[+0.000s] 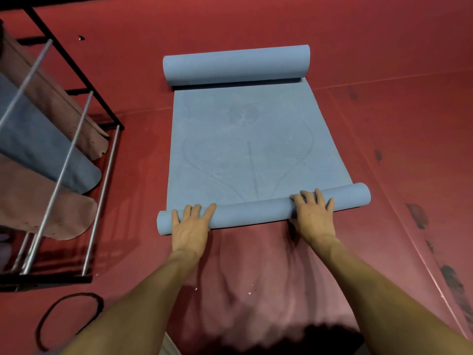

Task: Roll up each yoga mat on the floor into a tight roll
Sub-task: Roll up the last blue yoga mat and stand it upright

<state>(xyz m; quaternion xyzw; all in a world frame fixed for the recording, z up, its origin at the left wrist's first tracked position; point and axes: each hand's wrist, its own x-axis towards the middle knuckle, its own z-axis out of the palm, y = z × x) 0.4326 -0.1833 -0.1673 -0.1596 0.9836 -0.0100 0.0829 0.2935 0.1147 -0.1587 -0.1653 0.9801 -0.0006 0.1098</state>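
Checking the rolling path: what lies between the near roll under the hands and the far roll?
Head view: only the blue mat's flat stretch joins near roll and far roll.

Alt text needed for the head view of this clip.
Both hands, left hand and right hand, press on the near roll of a blue yoga mat on a red floor; its far end is also rolled. A rack of mats stands left.
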